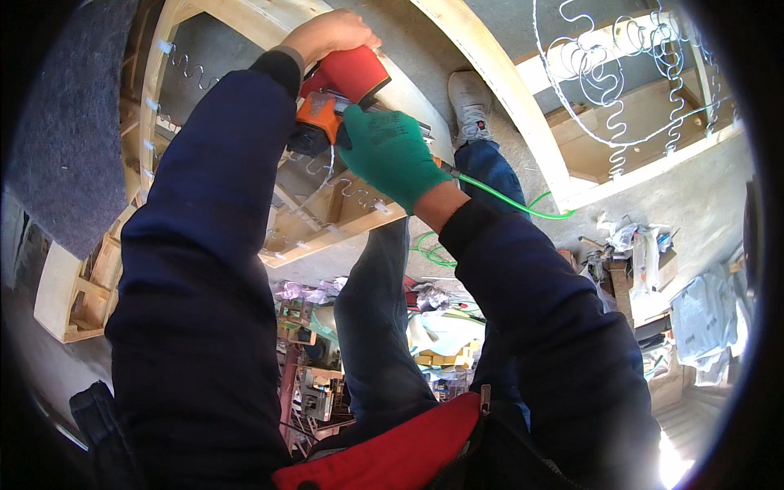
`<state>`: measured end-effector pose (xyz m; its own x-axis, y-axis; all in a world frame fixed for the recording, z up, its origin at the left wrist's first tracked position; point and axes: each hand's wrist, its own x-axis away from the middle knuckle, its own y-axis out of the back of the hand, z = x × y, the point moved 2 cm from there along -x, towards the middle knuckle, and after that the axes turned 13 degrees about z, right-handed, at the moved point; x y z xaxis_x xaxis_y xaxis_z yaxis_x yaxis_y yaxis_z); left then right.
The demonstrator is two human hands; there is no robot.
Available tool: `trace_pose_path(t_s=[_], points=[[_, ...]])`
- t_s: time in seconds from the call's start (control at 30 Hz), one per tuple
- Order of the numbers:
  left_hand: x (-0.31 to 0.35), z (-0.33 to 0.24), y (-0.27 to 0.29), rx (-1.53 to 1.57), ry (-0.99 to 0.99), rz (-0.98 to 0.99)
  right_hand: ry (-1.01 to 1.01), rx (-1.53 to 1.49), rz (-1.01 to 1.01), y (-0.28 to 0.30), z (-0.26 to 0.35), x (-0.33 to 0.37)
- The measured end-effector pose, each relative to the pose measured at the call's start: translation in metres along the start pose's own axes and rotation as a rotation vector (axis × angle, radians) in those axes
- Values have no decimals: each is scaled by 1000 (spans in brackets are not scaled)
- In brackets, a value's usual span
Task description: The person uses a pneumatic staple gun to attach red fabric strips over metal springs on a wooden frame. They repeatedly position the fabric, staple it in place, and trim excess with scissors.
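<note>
My right hand (392,155), in a green knit glove, grips an orange and black air-powered gun (319,116). A green air hose (506,197) runs from the back end of its handle. My left hand (333,34) is bare and sits just beyond, its fingers curled at a red block-like piece (353,72) with a dark edge. What kind of piece it is I cannot make out, and my left palm is hidden. Both hands are over a wooden furniture frame (343,231), which has wavy wire springs (193,72) fixed along its rails with pale clips.
Another curved wooden frame (523,114) stands at the right, with loose coiled springs (608,77) on it. Dark grey fabric (69,114) hangs over a frame at the left. My shoe (471,102) is between the frames. Wrapped items (706,318) and clutter lie at the lower right.
</note>
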<state>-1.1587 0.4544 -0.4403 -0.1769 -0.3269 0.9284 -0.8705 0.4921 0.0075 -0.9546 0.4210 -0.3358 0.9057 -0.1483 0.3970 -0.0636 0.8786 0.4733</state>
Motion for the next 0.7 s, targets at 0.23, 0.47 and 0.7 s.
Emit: trace_pose_path(t_s=[0.23,0.47,0.7], points=[[2,2,-3,13,-27,-16,-55,-16,38,-3,-6,17],[9,8,-5,100,-51,-69,-49,-77,35,-5,-9,25],[40,20,-7,313,-124,-29,-37,-81,101,24,-7,50]])
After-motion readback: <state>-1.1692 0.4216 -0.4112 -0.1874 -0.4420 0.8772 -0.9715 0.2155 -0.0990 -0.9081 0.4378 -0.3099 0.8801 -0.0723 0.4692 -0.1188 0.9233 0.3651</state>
